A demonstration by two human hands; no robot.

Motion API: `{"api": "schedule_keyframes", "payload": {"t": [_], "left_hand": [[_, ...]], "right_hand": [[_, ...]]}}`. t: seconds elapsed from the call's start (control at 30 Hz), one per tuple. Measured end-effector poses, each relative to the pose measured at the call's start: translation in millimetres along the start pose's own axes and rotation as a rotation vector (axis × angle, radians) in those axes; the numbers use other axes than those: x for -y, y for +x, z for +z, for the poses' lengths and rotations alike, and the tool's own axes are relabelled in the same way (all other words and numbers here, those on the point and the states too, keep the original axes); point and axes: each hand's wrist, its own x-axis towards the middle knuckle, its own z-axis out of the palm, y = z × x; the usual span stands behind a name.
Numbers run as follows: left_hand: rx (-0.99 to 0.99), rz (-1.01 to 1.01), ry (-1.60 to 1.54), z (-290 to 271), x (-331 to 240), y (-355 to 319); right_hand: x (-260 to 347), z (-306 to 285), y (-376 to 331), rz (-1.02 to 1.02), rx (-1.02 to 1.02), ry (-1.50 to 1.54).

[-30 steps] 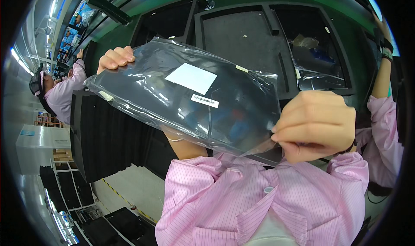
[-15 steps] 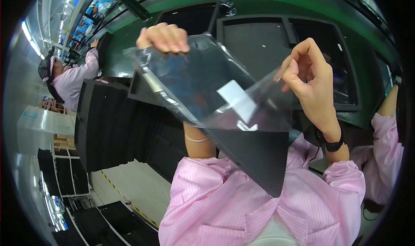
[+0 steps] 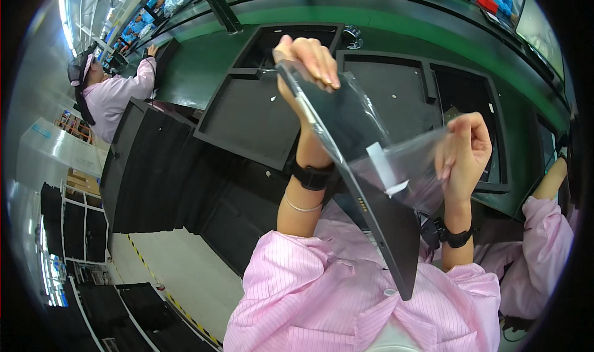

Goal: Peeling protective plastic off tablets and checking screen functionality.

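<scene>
A thin dark tablet-like device [image 3: 387, 234] is held up in front of my chest, tilted nearly edge-on, with small gold contacts along its side. My left hand [image 3: 309, 64] is closed over its far end. A clear plastic film [image 3: 417, 160] stands away from the device's near part and stretches to the right, while clear film still covers the far part. My right hand [image 3: 465, 151] pinches the film's loose edge. White tabs [image 3: 381, 166] stick to the film between both hands.
Black trays [image 3: 244, 120] lie on the green bench [image 3: 185, 73]. A stack of black trays [image 3: 145, 172] stands at left. Crumpled clear plastic [image 3: 352, 37] sits behind. One co-worker [image 3: 120, 98] works at far left; another person's pink sleeve [image 3: 547, 222] shows at right.
The device has turned from showing its broad face to nearly edge-on. My left hand has shifted right in the picture; my right hand has moved lower, still holding the film.
</scene>
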Motion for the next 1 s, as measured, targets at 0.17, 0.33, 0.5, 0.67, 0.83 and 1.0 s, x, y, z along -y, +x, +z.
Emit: {"api": "schedule_keyframes", "payload": {"t": [0.17,0.33,0.5,0.67,0.83,1.0], "left_hand": [[-0.028,-0.067,-0.077,12,22,-1],[-0.147,-0.238,-0.006,40,32,-6],[-0.287,-0.250,0.303,66,34,-10],[-0.342,-0.288,0.288,73,37,-8],[-0.373,-0.313,0.298,77,35,-8],[-0.328,-0.286,0.245,74,35,-2]], "right_hand": [[-20,-14,21,0.109,-0.091,-0.159],[-32,-18,26,0.120,-0.169,-0.316],[-49,-21,32,0.174,-0.071,-0.276],[-48,-17,28,0.129,-0.049,-0.347],[-49,-12,29,0.135,-0.031,-0.346],[-56,-16,39,0.159,-0.083,-0.395]]}}
